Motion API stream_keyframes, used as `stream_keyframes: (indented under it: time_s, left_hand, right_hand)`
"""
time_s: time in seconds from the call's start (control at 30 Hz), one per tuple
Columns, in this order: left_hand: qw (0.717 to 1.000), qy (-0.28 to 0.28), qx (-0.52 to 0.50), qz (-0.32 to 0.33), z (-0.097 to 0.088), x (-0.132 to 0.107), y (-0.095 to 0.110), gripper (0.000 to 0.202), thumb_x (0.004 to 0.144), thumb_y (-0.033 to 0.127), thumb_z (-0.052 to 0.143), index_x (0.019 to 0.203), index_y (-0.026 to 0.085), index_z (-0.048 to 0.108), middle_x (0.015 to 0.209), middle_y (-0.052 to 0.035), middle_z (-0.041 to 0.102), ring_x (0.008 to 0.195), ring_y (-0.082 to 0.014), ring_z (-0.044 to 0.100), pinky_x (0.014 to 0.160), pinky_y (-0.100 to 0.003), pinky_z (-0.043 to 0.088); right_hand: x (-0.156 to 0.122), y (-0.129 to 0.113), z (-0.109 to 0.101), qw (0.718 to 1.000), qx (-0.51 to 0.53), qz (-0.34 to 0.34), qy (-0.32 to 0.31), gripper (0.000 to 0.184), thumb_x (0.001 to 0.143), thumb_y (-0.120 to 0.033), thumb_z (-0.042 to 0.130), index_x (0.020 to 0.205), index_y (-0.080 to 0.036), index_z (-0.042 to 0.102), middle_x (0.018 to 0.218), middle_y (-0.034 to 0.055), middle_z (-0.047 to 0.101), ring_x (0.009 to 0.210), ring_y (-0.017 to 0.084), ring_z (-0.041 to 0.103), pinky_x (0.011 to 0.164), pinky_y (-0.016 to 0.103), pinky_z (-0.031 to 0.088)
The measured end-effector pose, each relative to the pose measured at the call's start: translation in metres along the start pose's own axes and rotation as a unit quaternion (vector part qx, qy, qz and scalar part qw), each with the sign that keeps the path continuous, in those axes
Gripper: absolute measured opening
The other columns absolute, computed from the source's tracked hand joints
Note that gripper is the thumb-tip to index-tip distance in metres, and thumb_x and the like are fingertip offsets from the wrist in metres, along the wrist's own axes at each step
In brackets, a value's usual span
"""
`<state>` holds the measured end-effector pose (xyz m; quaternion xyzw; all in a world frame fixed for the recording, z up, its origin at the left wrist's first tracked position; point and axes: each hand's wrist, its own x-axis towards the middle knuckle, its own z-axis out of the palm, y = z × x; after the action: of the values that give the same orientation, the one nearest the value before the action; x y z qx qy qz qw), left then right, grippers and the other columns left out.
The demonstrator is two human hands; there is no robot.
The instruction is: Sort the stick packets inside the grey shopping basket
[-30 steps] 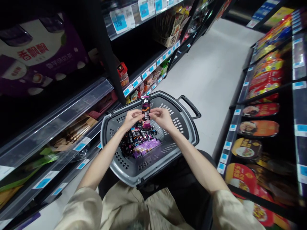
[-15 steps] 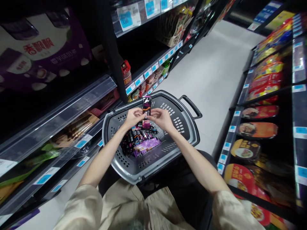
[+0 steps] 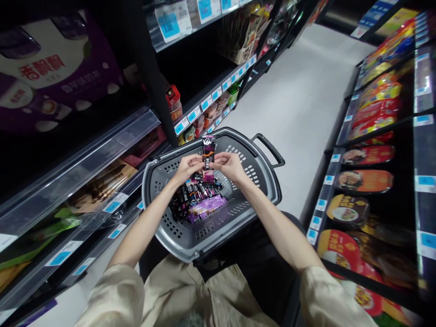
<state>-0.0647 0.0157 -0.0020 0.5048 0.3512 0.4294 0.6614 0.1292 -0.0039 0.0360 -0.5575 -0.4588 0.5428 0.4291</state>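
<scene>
Over a grey plastic shopping basket [image 3: 262,181], both my hands hold one small black and purple sachet [image 3: 207,152] upright. My left hand [image 3: 188,166] pinches its left edge and my right hand [image 3: 229,164] pinches its right edge. Under them, the basket's bottom is covered by several more sachets [image 3: 200,200], dark ones and light purple ones. The basket rests low in front of my knees and its black handle [image 3: 269,147] sticks out at the far right.
Dark shelves with blue price tags [image 3: 168,25] run along the left, holding a purple and white carton [image 3: 51,86] and packets. Shelves of red and orange bowls [image 3: 366,181] stand on the right. A pale floor aisle [image 3: 303,95] stretches ahead.
Both hands keep their hold on the sachet over the basket. The view has shifted slightly; nothing else has moved.
</scene>
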Motion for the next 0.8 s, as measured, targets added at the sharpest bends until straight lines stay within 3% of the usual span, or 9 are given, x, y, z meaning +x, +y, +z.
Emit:
stream_keyframes:
  time_s: [0.37,0.8]
  left_hand:
    - [0.999,0.031,0.002,0.012,-0.001,0.001,-0.002,0.043,0.066,0.042,0.091,0.090,0.014,0.070,0.077,-0.0018,0.070,0.060,-0.0126,0.064,0.054,-0.025,0.052]
    - [0.999,0.033,0.014,0.015,0.003,-0.007,0.004,0.040,0.065,0.040,0.091,0.087,0.014,0.068,0.073,-0.0006,0.069,0.056,-0.0116,0.062,0.053,-0.024,0.049]
  right_hand:
    - [-0.006,0.004,-0.001,1.000,-0.018,-0.012,0.007,0.038,0.065,-0.033,0.088,0.096,-0.015,0.076,0.084,0.0082,0.081,0.075,0.021,0.076,0.073,0.034,0.060]
    - [-0.010,0.003,0.006,1.000,-0.011,-0.021,0.008,0.044,0.059,-0.041,0.092,0.088,-0.017,0.071,0.077,0.0062,0.077,0.070,0.019,0.071,0.070,0.032,0.058]
